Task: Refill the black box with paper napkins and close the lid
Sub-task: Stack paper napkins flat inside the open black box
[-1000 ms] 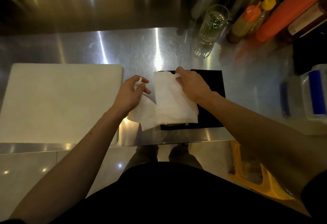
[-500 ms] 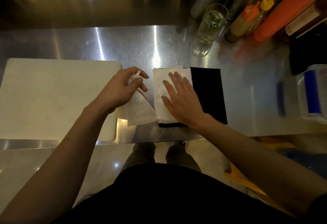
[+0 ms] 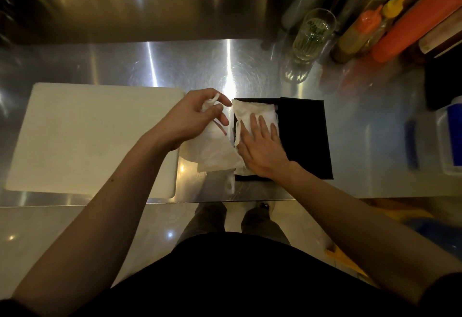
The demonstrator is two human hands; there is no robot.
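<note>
Since half a second ago our right hand point(image 3: 262, 149) has slid toward the near end of the black box point(image 3: 257, 178) and now presses flat, fingers spread, on the paper napkins point(image 3: 252, 110) lying in its left half, gripping nothing. Just left of the box, our left hand point(image 3: 192, 119) has risen a little, pinching a second napkin point(image 3: 212, 154) between thumb and fingers so that it hangs down onto the steel counter point(image 3: 175, 66), touching the box's left wall. To do this well, we judge, the stack should be pushed down evenly and its ragged far corner tucked inside the walls before the lid point(image 3: 303, 136), lying open on the right side of the box, is folded over. Our palm hides the near end of the stack, and we cannot tell how deep the napkins sit.
</note>
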